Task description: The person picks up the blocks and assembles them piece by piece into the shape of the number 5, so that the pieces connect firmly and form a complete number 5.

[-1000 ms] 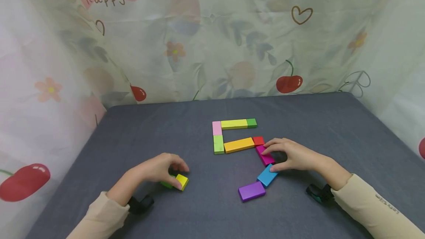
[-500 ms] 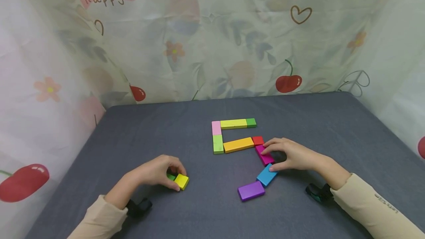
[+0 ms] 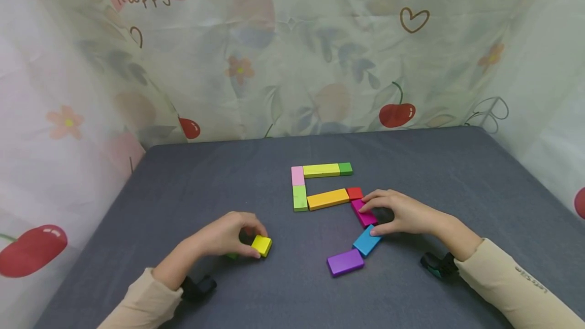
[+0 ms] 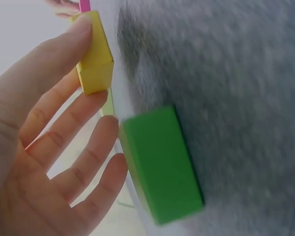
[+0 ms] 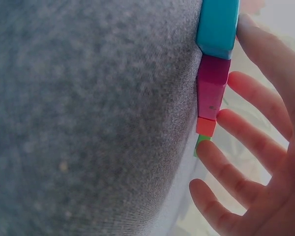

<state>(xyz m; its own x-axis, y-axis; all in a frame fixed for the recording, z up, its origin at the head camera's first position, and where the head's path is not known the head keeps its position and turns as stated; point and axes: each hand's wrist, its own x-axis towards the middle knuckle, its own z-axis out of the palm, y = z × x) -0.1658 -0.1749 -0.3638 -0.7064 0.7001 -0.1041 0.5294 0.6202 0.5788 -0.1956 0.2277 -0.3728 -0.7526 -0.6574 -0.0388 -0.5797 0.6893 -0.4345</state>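
Note:
My left hand [image 3: 226,235] pinches a small yellow block [image 3: 262,247] between thumb and fingertips. Below that hand a green block [image 4: 160,164] lies on the dark cloth, mostly hidden in the head view. At the right, my right hand [image 3: 407,212] rests on a bent row of blocks: its thumb touches the blue block [image 3: 366,241] and a finger touches the magenta block [image 3: 363,213]. A purple block [image 3: 345,263] sits at the near end of that row. A red block [image 3: 354,193] adjoins the magenta one at the far end.
Beyond the hands, the row continues with an orange block [image 3: 327,199], a light green block [image 3: 300,198], a pink block [image 3: 297,175], a long yellow-green block [image 3: 321,170] and a green block [image 3: 345,168]. The dark cloth-covered table [image 3: 205,176] ends at a patterned curtain [image 3: 292,55].
My left hand has taken the yellow block and moved it slightly right, away from the green block. My right hand and the row have stayed put.

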